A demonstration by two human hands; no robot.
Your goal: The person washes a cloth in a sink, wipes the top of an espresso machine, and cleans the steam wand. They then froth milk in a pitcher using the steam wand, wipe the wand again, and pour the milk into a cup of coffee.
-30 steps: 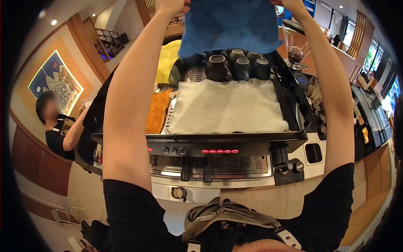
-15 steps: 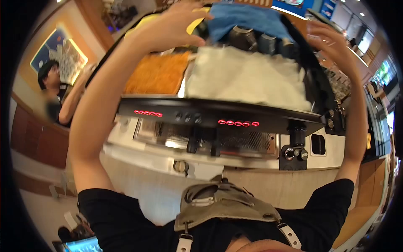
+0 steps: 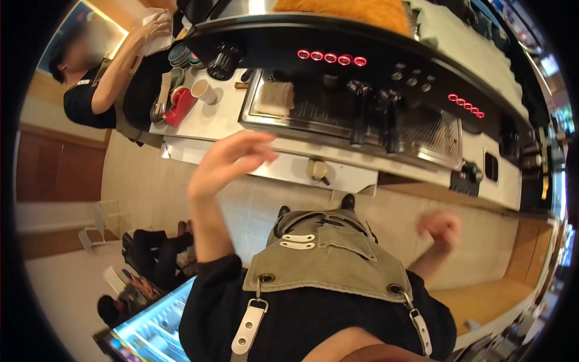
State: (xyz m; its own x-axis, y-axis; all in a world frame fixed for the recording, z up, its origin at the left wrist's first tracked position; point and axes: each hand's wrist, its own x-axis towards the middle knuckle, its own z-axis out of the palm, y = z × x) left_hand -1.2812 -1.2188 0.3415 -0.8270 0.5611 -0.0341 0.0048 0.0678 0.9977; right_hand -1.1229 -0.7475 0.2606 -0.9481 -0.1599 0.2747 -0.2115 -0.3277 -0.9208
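Note:
My left hand (image 3: 232, 161) is raised just in front of the counter edge, below the drip tray of a black espresso machine (image 3: 265, 42); its fingers are apart and hold nothing. My right hand (image 3: 439, 228) hangs over the floor right of my apron (image 3: 332, 259), its fingers curled and blurred by motion. Two black-handled portafilters (image 3: 374, 117) sit in the machine above the metal drip tray (image 3: 434, 142). A folded cloth (image 3: 274, 98) lies on the tray's left part. An orange cloth (image 3: 350, 13) and a pale cloth (image 3: 464, 42) cover the machine's top.
A paper cup (image 3: 204, 91), a red holder (image 3: 179, 107) and small containers stand on the counter's left part. Beyond them a co-worker (image 3: 90, 90) holds clear plastic. A knob-like tool (image 3: 316, 169) is at the drawer front. People sit lower left beside a lit display case (image 3: 160, 323).
Both my hands have come down from the machine's top towards my body. The view has shifted left and down, showing more of the counter, floor and apron.

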